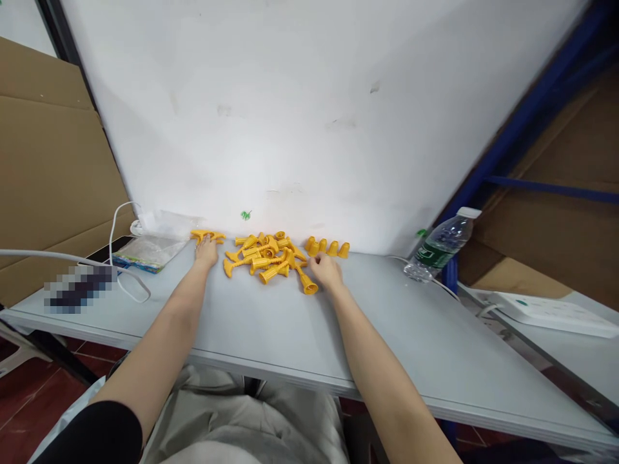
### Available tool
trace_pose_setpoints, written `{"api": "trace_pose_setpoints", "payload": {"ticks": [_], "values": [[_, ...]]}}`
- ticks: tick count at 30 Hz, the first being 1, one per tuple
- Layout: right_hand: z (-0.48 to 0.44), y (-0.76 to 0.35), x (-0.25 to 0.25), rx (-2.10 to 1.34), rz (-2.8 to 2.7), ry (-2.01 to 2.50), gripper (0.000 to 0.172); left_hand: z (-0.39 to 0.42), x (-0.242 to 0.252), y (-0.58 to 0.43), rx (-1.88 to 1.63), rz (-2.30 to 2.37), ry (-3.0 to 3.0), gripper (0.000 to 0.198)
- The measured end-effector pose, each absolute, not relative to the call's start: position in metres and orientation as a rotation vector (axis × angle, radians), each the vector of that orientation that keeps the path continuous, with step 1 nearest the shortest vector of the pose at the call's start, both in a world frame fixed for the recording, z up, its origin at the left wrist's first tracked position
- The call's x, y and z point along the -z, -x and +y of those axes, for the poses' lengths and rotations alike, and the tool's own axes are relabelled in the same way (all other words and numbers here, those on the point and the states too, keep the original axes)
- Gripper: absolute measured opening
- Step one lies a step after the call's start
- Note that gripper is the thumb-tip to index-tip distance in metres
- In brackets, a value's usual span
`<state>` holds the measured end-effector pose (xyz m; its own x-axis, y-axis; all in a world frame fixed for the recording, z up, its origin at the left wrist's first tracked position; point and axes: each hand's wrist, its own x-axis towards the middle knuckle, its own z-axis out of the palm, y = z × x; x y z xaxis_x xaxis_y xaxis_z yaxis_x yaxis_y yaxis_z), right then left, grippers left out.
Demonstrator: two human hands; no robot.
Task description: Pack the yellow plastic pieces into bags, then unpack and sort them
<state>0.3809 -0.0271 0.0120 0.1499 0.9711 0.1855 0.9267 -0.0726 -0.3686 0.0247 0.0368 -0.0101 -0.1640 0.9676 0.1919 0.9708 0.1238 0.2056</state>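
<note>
A white panel (314, 116) stands behind the grey surface (271, 328) and closes off its rear edge; keep reaches low and forward so that pieces are not driven against it. The loose pile (265, 256) of yellow plastic pieces lies toward the rear middle of the surface, between the two hands; its pieces overlap at many angles, so free each by lifting from its exposed end rather than dragging it through its neighbours. A clear plastic bag (162, 241) lies at the left and a tilted bottle (438, 248) stands well apart at the right; keep both outside the working area. The left hand (207, 251) is extended, its fingers on hooked yellow parts (200, 234) left of the pile; whether it grips them or only rests there cannot be told. Use light fingertip pressure to align these parts without tipping them. The right hand (326, 269) is curled at the pile's right edge; whether anything is pinched cannot be told. Keep its knuckles clear of the row of small yellow cups (329, 247) just behind it, as a brush could upset them. The single flared piece (308, 283) beside the right hand lies outermost and should be the easiest to lift cleanly.
</note>
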Motion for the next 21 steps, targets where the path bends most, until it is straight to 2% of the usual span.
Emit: {"api": "trace_pose_setpoints", "payload": {"ticks": [5,9,13,18,21], "values": [[-0.032,-0.369,-0.026,-0.410,-2.110,2.091,0.026,0.041,0.006,-0.031,0.474,-2.474,2.001,0.069],[-0.034,-0.366,-0.027,-0.409,-2.101,2.131,0.023,0.039,0.004,-0.035,0.568,-2.500,1.947,0.061],[-0.034,-0.368,-0.029,-0.279,-1.871,2.147,0.024,0.034,-0.003,-0.044,0.961,-2.316,1.888,0.041],[-0.034,-0.364,-0.031,-0.078,-1.662,1.971,0.026,0.022,-0.023,-0.077,1.510,-1.909,1.911,0.037],[-0.035,-0.357,-0.030,-0.001,-1.734,1.806,0.023,0.003,-0.037,-0.104,1.623,-1.611,2.068,0.037]]}}
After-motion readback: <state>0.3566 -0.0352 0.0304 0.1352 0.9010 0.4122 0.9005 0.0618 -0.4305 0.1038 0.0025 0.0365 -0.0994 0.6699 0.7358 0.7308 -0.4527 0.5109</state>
